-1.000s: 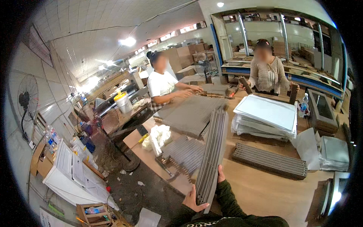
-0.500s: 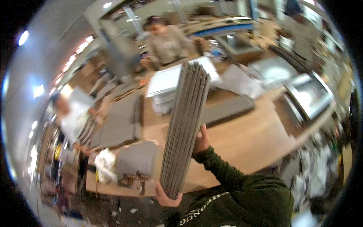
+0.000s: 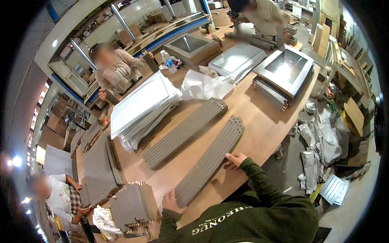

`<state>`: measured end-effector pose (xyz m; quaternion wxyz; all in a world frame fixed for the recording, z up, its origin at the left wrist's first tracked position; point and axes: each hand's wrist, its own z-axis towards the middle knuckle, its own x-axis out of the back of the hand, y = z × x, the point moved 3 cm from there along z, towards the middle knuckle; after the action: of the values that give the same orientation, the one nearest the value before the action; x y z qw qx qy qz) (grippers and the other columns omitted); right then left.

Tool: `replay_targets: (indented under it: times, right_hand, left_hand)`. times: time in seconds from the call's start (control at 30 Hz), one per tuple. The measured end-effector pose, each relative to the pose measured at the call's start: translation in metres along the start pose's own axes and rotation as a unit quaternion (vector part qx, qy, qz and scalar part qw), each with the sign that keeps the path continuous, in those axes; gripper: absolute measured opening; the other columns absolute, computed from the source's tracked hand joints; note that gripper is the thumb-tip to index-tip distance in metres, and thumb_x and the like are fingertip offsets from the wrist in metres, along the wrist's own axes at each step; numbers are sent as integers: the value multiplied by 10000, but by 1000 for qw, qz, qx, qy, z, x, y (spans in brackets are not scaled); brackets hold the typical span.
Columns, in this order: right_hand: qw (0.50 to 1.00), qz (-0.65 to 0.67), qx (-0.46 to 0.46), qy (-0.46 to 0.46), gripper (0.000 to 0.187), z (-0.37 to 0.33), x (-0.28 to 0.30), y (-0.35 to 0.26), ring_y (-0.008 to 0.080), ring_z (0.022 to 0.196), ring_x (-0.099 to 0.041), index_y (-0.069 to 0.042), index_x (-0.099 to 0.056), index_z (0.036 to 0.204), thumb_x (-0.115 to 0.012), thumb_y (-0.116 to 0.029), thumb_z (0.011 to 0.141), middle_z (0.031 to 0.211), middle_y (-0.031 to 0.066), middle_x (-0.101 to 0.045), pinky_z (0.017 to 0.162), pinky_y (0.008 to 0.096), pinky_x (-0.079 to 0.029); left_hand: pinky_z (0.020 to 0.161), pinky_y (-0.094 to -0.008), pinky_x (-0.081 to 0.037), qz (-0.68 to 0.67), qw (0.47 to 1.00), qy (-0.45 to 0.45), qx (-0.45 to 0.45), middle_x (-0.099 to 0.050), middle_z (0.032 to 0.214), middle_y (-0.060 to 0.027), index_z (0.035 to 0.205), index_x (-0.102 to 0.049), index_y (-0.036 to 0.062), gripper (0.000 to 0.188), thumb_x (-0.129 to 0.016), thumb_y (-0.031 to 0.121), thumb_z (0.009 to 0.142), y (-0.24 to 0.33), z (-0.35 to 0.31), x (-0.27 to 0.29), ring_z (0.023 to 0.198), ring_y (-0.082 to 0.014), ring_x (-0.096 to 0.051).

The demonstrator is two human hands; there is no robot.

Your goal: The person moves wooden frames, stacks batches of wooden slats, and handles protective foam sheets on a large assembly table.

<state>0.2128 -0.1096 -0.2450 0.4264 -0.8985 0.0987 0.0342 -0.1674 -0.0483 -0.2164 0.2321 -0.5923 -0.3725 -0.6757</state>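
A bundle of long grey slats point(image 3: 210, 160) lies slantwise on the wooden table point(image 3: 259, 117), just in front of me. My left hand point(image 3: 172, 202) is closed around its near left end. On the bundle's right side, my right hand point(image 3: 235, 161) grips the edge, thumb on top and fingers curled below. Beyond it, roughly parallel and a little apart, rests a second bundle of grey slats point(image 3: 184, 133). Undersides of both bundles are hidden.
White-wrapped panels point(image 3: 142, 103) are stacked farther back, beside crumpled white sheeting point(image 3: 204, 85). Framed glass panels point(image 3: 285, 67) stand at the right. Grey boards point(image 3: 99, 170) and a shorter grey stack point(image 3: 131, 206) are at the left. Three people work around the table.
The slat bundle, held up and steeply tilted before, has come down flat on the table beside the other bundle. Both my hands are still on it. The view has turned rightward.
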Motion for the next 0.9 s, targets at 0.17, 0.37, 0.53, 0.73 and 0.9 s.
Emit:
replay_targets:
  times: [0.17, 0.37, 0.53, 0.73, 0.9]
  right_hand:
    - [951, 101, 210, 205, 938, 28, -7, 15, 205, 746, -612, 33, -50, 1360, -660, -336, 750, 1089, 195, -517, 607, 313, -514]
    - [952, 187, 186, 157, 961, 89, -1, 4, 183, 837, -549, -72, 55, 1386, -667, -231, 772, 1049, 92, -460, 629, 324, -482]
    - [952, 201, 166, 159, 997, 107, -12, -34, 185, 862, -531, -79, 95, 1378, -677, -221, 762, 1058, 81, -434, 619, 315, -477]
    - [938, 240, 183, 171, 1044, 135, -15, -42, 207, 794, -509, -120, 141, 1371, -690, -170, 740, 1095, 120, -416, 538, 328, -462]
    - [820, 349, 347, 293, 637, 178, -34, -25, 88, 610, -429, -154, -229, 1334, -563, -73, 798, 858, 31, -445, 462, 238, -366]
  left_hand:
    - [923, -449, -309, 31, 998, -27, 39, -374, 1182, -182, 1319, -262, 79, 1019, -784, 333, 482, -2, 48, 16, 1106, -365, -355]
    - [920, -525, -292, 135, 974, 130, 127, -260, 1332, -158, 1328, -304, 195, 898, -769, 327, 571, -26, 72, -3, 1191, -357, -296]
    - [909, -510, -319, 77, 966, 164, 185, -243, 1343, -162, 1334, -300, 229, 892, -767, 304, 577, -53, 99, -19, 1154, -384, -328]
    - [937, -507, -301, 62, 969, 134, 196, -210, 1366, -171, 1332, -304, 223, 874, -752, 350, 593, -70, 129, -19, 1175, -382, -306]
    - [922, -554, -289, 37, 975, 59, 210, -313, 1320, -154, 1330, -311, 244, 819, -702, 441, 638, -81, 152, -2, 1174, -376, -331]
